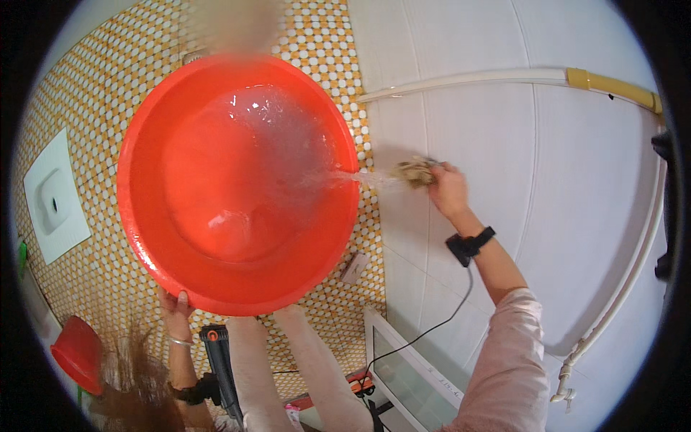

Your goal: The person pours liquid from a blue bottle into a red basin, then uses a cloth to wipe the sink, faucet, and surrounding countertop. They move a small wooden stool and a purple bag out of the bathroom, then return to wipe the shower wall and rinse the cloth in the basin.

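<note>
A large round red basin [147, 209] stands on the patterned tile floor with shallow, rippling water [281, 137] in it. My left hand [175, 306] grips the basin's rim at its near left, thumb over the edge. To the right, in front of the white wall, my right hand [448, 189] is closed around a crumpled beige-brown bundle [415, 173] that looks like cloth. A stream of water [367, 178] runs from the bundle leftward over the rim into the basin. Whether a tap is behind the bundle is hidden.
A squat toilet [56, 194] lies at the left, a smaller red container [78, 354] at lower left. Near my left arm is a long dark tool [218, 360]. Pipes [468, 81] run along the wall above a white-framed panel [414, 367]. A cable [425, 335] hangs from my right wrist.
</note>
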A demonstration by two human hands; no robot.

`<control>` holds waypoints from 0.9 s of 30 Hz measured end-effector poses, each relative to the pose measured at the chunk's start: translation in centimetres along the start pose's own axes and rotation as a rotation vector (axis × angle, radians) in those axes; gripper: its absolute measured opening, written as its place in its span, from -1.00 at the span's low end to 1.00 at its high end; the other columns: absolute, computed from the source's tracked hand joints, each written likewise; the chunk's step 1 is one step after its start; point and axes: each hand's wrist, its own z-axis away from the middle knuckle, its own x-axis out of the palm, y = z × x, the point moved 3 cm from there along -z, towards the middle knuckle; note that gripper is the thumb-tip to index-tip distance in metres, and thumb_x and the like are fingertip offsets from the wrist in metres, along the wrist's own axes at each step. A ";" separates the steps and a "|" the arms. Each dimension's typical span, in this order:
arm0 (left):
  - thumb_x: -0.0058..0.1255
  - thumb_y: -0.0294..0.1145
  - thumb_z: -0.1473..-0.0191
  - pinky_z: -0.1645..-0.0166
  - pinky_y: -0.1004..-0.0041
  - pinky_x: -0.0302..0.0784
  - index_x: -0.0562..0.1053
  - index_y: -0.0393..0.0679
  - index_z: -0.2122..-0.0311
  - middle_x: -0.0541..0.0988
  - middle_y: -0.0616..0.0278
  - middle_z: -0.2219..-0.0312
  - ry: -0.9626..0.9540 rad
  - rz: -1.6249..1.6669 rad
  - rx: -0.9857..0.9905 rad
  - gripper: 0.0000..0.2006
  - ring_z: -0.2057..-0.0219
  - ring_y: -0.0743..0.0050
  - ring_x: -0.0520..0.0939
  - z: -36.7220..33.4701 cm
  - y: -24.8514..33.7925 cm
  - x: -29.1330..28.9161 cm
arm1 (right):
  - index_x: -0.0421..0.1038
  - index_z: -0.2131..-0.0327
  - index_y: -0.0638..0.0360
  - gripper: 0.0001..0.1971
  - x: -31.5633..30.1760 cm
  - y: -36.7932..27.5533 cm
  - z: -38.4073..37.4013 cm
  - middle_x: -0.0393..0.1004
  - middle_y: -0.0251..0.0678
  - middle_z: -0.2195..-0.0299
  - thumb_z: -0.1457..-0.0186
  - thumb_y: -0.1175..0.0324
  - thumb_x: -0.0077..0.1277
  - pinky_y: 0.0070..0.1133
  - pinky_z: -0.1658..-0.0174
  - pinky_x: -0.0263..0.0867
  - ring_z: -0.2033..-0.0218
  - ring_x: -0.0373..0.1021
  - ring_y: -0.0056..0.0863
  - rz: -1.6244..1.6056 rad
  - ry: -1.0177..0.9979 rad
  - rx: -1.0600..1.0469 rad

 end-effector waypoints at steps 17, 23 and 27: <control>-0.01 -0.28 -0.16 -0.08 0.21 0.42 0.05 -0.08 -0.26 0.25 0.14 -0.16 0.043 -0.127 -0.036 -0.39 -0.11 0.23 0.36 1.1 0.0 0.5 | 0.16 -0.20 0.18 -0.47 15.2 1.8 -14.8 -0.07 -0.39 -0.30 -0.12 0.34 -0.18 -0.46 -0.32 -0.19 -0.31 -0.14 -0.44 0.913 0.025 -0.535; -0.02 -0.29 -0.17 -0.07 0.22 0.42 0.06 -0.09 -0.26 0.27 0.15 -0.15 0.058 -0.082 -0.052 -0.40 -0.10 0.24 0.37 0.5 -0.3 0.0 | 0.03 -0.25 0.09 -0.41 27.6 4.5 -1.9 -0.01 -0.44 -0.28 -0.13 0.33 -0.19 -0.39 -0.33 -0.22 -0.31 -0.11 -0.44 0.656 -0.355 -0.529; -0.03 -0.31 -0.17 -0.07 0.22 0.43 0.07 -0.10 -0.26 0.28 0.15 -0.14 0.078 -0.047 -0.057 -0.41 -0.10 0.25 0.38 0.9 -0.1 0.3 | 0.13 -0.19 0.19 -0.48 25.9 4.6 -0.4 0.10 -0.35 -0.23 -0.13 0.35 -0.20 -0.40 -0.34 -0.22 -0.29 -0.05 -0.42 0.621 -0.435 -0.625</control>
